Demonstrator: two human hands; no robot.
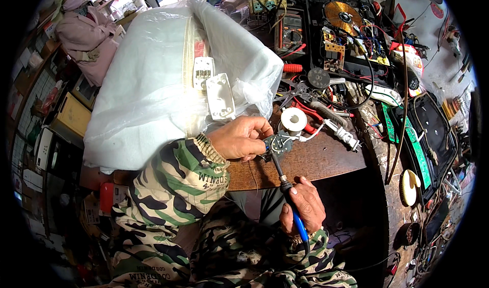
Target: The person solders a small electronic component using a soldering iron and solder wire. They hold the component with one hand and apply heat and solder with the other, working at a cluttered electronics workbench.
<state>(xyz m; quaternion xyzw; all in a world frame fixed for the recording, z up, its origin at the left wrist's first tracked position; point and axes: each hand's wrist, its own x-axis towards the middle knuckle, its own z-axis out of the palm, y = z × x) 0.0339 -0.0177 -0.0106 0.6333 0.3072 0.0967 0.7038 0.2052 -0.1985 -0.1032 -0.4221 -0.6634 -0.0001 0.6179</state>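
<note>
My left hand grips a small dark circuit board by its left side, just above the wooden table. In my right hand is a soldering iron with a blue handle, held like a pen. Its tip reaches the lower edge of the board; the exact contact point is too small to make out. A white spool stands right behind the board. A white cable with a plug lies to its right. Two white plastic housing halves, one open and one with contacts, rest on the plastic-wrapped bundle.
The large bundle in clear plastic covers the table's left side. Pliers, a multimeter and an opened induction cooker crowd the back right. Green circuit boards and a brush lie farther right. A person in pink is at the far left.
</note>
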